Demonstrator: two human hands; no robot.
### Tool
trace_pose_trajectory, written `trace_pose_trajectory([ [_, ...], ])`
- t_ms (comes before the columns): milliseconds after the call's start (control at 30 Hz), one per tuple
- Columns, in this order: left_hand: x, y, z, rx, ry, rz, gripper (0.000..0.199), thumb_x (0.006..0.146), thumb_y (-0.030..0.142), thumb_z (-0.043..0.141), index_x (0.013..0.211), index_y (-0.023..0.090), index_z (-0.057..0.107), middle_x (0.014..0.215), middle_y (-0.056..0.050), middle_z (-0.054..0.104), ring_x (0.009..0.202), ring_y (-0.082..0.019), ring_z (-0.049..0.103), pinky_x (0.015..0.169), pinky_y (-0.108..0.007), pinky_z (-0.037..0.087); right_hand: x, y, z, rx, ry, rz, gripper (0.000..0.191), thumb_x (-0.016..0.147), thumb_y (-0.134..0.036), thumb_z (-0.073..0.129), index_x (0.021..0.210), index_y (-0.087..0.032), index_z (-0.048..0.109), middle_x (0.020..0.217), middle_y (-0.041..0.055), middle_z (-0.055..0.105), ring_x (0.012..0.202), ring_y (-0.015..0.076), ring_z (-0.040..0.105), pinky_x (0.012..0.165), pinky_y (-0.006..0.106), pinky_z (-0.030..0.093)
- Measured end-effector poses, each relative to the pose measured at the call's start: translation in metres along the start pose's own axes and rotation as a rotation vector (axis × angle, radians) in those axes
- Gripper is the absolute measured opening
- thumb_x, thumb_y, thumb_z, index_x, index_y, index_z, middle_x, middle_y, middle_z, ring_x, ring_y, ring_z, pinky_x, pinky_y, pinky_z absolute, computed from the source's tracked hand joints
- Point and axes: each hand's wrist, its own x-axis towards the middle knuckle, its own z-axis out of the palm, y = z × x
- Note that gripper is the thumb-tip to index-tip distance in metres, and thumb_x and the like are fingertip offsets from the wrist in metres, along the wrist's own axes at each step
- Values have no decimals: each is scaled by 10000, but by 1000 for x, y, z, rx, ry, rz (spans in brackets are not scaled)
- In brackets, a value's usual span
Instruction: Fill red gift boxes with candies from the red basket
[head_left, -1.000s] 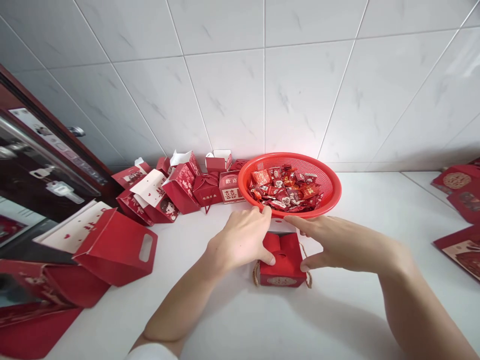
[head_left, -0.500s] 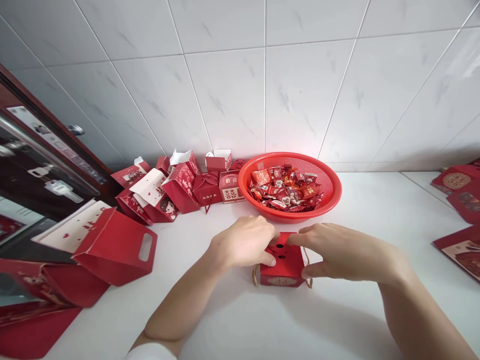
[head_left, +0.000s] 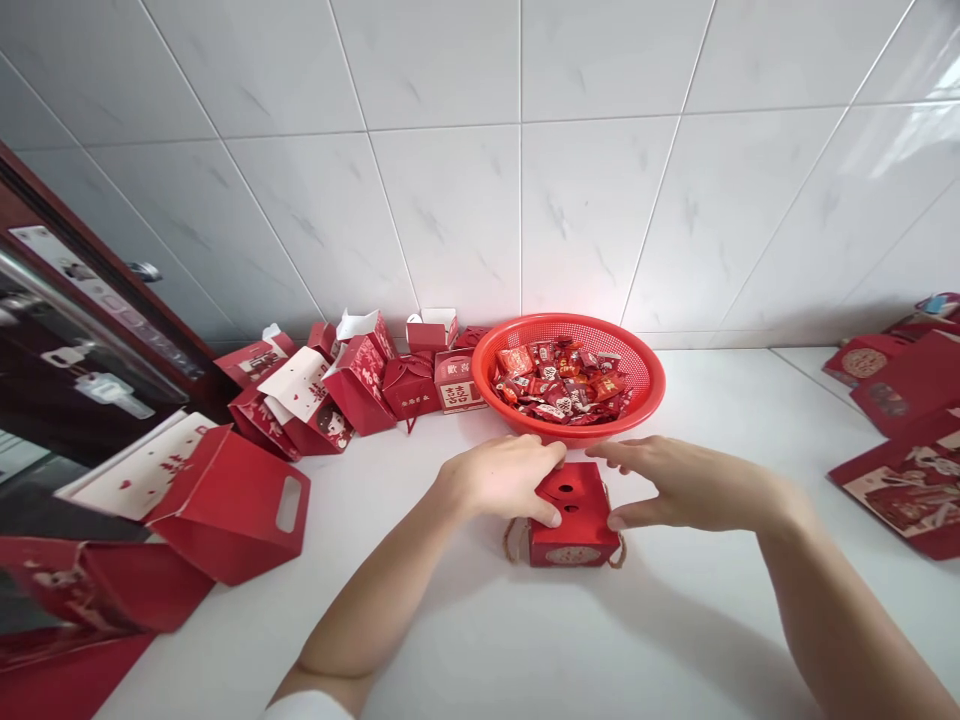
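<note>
A small red gift box (head_left: 574, 530) stands on the white surface in front of me. Two round holes show in its top, and a tan patterned label is on its front. Twisted cord (head_left: 514, 540) hangs at both sides. My left hand (head_left: 506, 480) grips the box's upper left side, thumb on the top and fingers toward the back edge. My right hand (head_left: 675, 485) is at the right side with thumb and fingers spread, the thumb tip close to the top's right edge; whether it touches I cannot tell.
Behind the box stands a red plastic basket (head_left: 660, 395) of wrapped candies (head_left: 555, 380). Several red gift boxes (head_left: 360, 385) line the wall at left, with larger ones (head_left: 232, 500) nearer. More red packages (head_left: 915, 470) lie at right. A dark cabinet with keys (head_left: 112, 390) borders the left.
My right hand has opened and drawn back slightly from the top of the box. My left hand stays on the left side. The view has shifted a little.
</note>
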Motion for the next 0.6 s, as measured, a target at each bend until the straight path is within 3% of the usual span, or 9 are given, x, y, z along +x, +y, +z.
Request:
trace_pose_trajectory([
  [133, 6, 7, 4, -28, 21, -10, 379, 835, 514, 682, 1016, 226, 515, 1105, -70, 638, 1015, -285, 658, 665, -322, 449, -6, -2, 16, 30, 16, -3, 693, 913, -543, 654, 1548, -319, 490, 1415, 82, 663, 1224, 344, 667, 931, 428, 583],
  [300, 17, 16, 15, -89, 106, 35, 312, 882, 494, 610, 995, 228, 492, 1141, -97, 645, 1072, -310, 661, 755, -364, 501, -17, -11, 45, -127, 279, -47, 536, 968, -524, 636, 1439, -275, 579, 1488, 135, 588, 1286, 342, 627, 1021, 484, 560],
  [400, 22, 16, 18, -114, 122, 64, 300, 878, 493, 591, 962, 235, 465, 1125, -95, 646, 1093, -320, 656, 760, -374, 511, -17, -12, 73, -202, 430, -54, 678, 938, -506, 693, 1513, -209, 490, 1575, 198, 493, 1391, 364, 547, 1109, 530, 507],
  [533, 24, 16, 17, -126, 128, 71, 302, 853, 492, 589, 942, 239, 449, 1096, -82, 629, 1083, -317, 645, 775, -388, 522, -14, -6, 106, -159, 551, 95, 665, 976, -532, 605, 1526, -181, 476, 1623, 255, 404, 1489, 411, 427, 1100, 596, 497],
  [600, 24, 18, 18, -124, 132, 87, 311, 856, 508, 574, 963, 238, 463, 1103, -83, 611, 1086, -319, 635, 799, -406, 528, -15, -3, 114, -87, 558, 186, 668, 975, -545, 581, 1534, -195, 478, 1651, 267, 344, 1470, 421, 453, 1074, 600, 514],
])
